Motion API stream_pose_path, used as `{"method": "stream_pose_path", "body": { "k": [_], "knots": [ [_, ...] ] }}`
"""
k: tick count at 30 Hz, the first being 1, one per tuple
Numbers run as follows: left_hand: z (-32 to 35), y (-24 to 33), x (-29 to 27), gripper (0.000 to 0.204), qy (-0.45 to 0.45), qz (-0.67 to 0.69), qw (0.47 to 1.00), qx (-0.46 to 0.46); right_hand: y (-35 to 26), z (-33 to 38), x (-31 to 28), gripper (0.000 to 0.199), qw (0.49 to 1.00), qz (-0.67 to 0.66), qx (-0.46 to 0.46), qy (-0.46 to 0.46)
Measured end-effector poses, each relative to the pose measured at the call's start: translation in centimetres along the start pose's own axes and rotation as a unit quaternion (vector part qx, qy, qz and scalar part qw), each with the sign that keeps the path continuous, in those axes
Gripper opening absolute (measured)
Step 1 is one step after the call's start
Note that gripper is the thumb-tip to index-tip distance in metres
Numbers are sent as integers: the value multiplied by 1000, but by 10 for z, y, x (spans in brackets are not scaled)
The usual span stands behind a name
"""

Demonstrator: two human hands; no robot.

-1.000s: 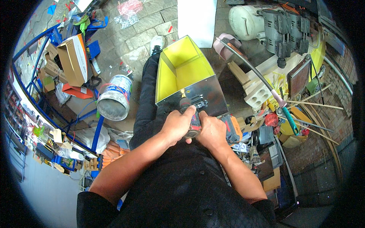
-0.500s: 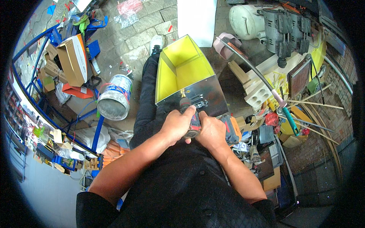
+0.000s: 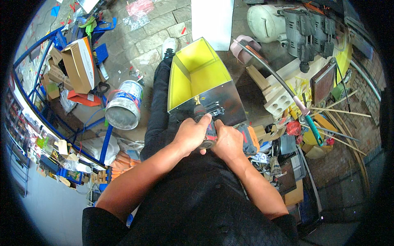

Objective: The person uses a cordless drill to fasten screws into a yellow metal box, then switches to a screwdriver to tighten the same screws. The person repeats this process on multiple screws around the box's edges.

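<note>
The left hand (image 3: 191,133) is closed around the drill (image 3: 211,133), at its body; the right hand (image 3: 229,141) seems to be closed on its handle, and the orange battery (image 3: 251,139) sticks out just to the right of this hand; the bit (image 3: 197,101) points away from both hands, at the near wall (image 3: 234,104) of the box (image 3: 202,78), which is directly ahead of them; whether the tip touches, I cannot tell; the step in hand is, I judge, drilling or driving a screw at this wall, beside the metal fitting (image 3: 216,110); the next move calls for straight aim and even push; the box is open, and inside only yellow walls are visible; ahead-left of the left hand is a bucket (image 3: 130,96), and farther left a carton (image 3: 76,67); their contents I cannot tell.
</note>
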State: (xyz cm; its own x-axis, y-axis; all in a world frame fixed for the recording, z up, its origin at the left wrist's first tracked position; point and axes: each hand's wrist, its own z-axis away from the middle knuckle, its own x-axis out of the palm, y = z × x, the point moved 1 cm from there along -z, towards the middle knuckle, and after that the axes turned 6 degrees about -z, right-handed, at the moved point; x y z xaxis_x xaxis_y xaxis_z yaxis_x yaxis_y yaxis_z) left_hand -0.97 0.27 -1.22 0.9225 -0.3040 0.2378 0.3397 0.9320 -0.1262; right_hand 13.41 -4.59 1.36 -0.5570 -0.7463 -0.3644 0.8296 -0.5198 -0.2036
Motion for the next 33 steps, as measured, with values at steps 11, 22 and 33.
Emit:
{"method": "stream_pose_path", "body": {
  "k": [11, 22, 33],
  "knots": [
    [1, 3, 0, 63, 2, -12, 1000, 8, -4, 2, -4, 32, 1000, 20, -8, -8],
    [4, 5, -1, 64, 2, -11, 1000, 3, -3, 1, -1, 30, 1000, 16, -16, -2],
    [2, 5, -1, 63, 7, -10, 1000, 7, -7, 1, -8, 32, 1000, 16, -9, -14]
  ]
}}
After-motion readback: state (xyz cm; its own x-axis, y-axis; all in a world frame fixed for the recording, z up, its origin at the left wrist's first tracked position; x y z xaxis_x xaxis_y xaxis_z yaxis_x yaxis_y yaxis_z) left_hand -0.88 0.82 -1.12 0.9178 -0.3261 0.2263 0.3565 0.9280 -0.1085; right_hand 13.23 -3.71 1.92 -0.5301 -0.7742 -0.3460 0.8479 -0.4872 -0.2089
